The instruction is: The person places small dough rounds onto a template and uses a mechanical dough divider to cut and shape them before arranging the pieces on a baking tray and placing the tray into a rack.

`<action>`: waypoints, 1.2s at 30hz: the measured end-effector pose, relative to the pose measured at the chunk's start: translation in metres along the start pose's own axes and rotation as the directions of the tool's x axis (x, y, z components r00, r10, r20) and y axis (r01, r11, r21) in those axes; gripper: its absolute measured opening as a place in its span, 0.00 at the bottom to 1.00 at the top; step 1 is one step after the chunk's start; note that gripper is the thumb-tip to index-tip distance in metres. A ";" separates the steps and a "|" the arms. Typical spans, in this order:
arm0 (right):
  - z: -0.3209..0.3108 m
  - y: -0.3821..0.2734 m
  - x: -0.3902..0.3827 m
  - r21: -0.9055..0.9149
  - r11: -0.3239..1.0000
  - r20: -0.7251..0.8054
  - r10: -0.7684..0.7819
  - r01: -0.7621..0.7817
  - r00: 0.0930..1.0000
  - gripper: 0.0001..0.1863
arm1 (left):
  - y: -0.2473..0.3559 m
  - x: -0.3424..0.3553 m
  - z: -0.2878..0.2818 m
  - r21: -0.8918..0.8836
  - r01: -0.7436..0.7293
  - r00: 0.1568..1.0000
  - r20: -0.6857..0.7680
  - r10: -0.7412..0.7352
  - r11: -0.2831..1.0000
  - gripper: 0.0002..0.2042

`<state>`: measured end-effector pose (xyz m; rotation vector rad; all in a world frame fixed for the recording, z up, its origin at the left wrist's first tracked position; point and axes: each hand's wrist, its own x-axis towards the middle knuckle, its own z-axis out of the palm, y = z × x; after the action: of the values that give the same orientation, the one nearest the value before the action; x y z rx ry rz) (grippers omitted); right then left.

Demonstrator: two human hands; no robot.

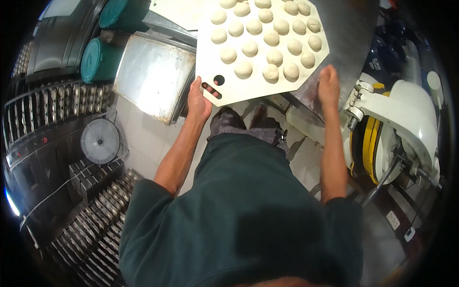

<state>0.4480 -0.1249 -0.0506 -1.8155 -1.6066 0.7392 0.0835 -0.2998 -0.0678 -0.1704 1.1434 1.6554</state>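
A cream-coloured board with cut-off corners carries rows of pale round dough balls. Its near left corner has a round hole and a slot. My left hand grips that corner, and its fingers show through the slot. Just beyond the board's right edge, my right hand is closed in a slightly blurred fist, over the dark metal table. Whatever that fist holds, if anything, is hidden. I cannot tell whether it touches the board.
At left, worn metal trays are stacked beside green lidded bins. Racks of dark slatted trays and a round fan stand further left. A white machine with a yellow-rimmed bowl is close on my right. Another pale board lies at the far left.
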 end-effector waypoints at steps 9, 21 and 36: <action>0.026 -0.053 0.089 -0.132 0.991 0.087 0.046 -0.034 0.995 0.17 | 0.029 0.015 0.020 0.106 -0.131 0.943 -0.293 0.157 0.986 0.05; 0.125 -0.151 0.063 -0.307 0.879 0.285 -0.280 0.364 0.917 0.29 | 0.234 0.234 0.024 0.872 -0.329 0.627 0.489 0.607 -0.363 0.17; 0.133 -0.184 0.184 -0.230 0.739 0.398 -0.523 0.634 0.754 0.24 | 0.165 0.208 0.129 0.534 -0.800 0.523 0.844 0.119 -0.273 0.30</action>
<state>0.2487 0.0835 -0.0054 -1.2903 -2.4959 0.4615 -0.0850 -0.0602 -0.0291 1.9812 1.7913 0.8412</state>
